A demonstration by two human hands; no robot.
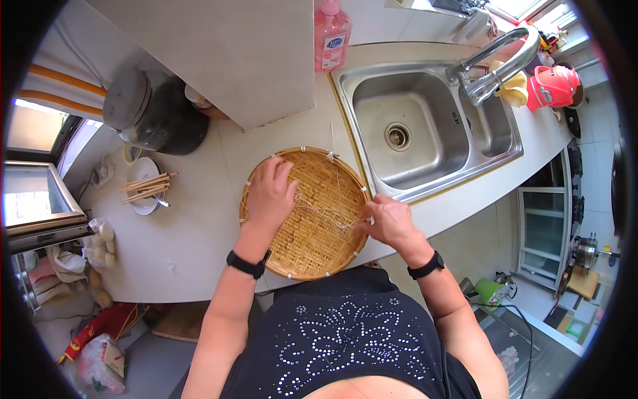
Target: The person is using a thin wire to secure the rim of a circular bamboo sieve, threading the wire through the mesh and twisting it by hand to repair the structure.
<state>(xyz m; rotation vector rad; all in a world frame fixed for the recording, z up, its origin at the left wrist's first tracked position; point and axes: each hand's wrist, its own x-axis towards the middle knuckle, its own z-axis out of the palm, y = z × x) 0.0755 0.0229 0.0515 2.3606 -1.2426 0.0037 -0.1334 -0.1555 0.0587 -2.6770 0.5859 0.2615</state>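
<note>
A round woven bamboo tray (312, 247) with white ties around its rim lies on the counter in front of me. My left hand (271, 193) rests over its left side, fingers bent slightly and apart. Thin pale string (325, 209) runs loosely across the weave toward the right rim. There my right hand (389, 223) has its fingers pinched together at the string beside the rim; the fingertips are partly hidden. At the top rim, a thin straight needle-like piece (333, 136) sticks out past a white tie (330, 157).
A steel double sink (405, 133) with a curved faucet (492, 80) adjoins the tray's right side. Pink soap bottle (331, 40) behind. To the left are a large dark lidded jar (159, 110) and a white plate (143, 174) with wooden sticks (147, 188) across it.
</note>
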